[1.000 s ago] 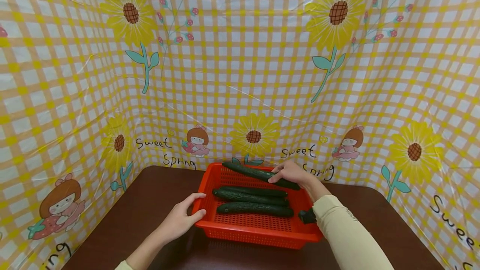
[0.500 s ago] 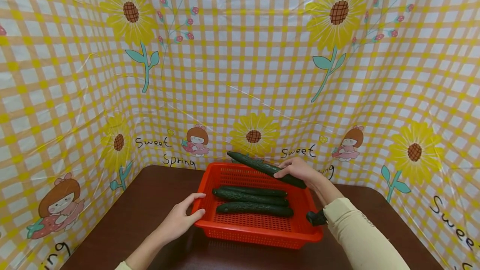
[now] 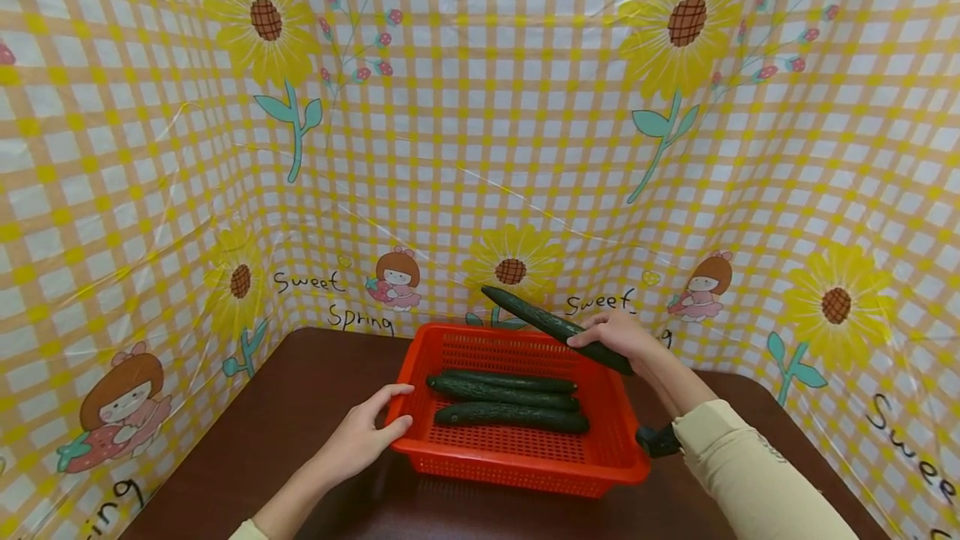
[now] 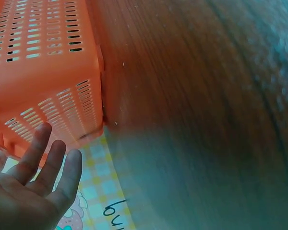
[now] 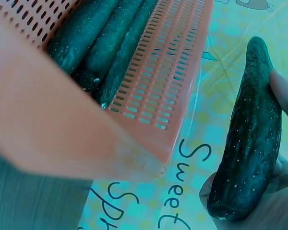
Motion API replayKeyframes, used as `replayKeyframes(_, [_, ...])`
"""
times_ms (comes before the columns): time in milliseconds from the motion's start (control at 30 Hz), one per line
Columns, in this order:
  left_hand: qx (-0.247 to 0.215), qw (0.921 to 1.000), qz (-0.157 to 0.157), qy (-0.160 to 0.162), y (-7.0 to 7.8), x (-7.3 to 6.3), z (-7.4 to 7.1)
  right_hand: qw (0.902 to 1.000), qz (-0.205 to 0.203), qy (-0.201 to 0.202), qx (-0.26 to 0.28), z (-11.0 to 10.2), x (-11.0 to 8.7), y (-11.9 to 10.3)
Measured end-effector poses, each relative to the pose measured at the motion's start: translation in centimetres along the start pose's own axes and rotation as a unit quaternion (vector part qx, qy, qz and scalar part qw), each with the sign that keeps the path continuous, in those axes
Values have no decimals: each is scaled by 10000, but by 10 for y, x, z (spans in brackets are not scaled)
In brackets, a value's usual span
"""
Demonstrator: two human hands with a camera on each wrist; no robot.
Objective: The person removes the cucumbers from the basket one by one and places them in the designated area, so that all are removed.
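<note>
My right hand [image 3: 626, 336] holds a dark green cucumber [image 3: 528, 312] above the right back corner of a red plastic basket [image 3: 517, 473]. The cucumber slants, its far end up to the left. In the right wrist view, the thumb and fingers lie on opposite sides of this cucumber [image 5: 252, 134]. Three more cucumbers, the front one [image 3: 510, 417] among them, lie side by side in the basket. At the basket's left rim is my left hand [image 3: 360, 440], thumb and index finger spread and touching the edge. The left wrist view shows its other fingers [image 4: 69, 175] fairly straight beside the perforated wall.
The basket stands on a dark brown table [image 3: 300, 382]. A checked cloth [image 3: 480, 148] with sunflowers hangs behind and along both sides. A black device [image 3: 658, 442] sits at the right wrist, just outside the basket's right rim.
My right hand has lifted the cucumber up and to the right, from inside the back of the basket to above its rim. The left hand and the other cucumbers stay in place.
</note>
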State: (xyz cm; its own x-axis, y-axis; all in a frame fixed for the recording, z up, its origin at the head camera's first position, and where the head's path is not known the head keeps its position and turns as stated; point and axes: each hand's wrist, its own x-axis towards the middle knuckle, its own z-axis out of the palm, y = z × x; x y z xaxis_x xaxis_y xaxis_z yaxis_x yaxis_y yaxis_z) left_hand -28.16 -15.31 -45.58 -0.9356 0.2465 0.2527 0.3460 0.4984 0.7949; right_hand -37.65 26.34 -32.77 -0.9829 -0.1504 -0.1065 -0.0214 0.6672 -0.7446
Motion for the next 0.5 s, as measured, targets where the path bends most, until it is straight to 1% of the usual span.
replayKeyframes(200, [-8,10000,3,11,1,0,-1,9999,11,140,-4,-5,-9,3])
replayKeyframes(500, [23,10000,-28,-14,2,0,0,9998,62,196,-26,-15,-23,14])
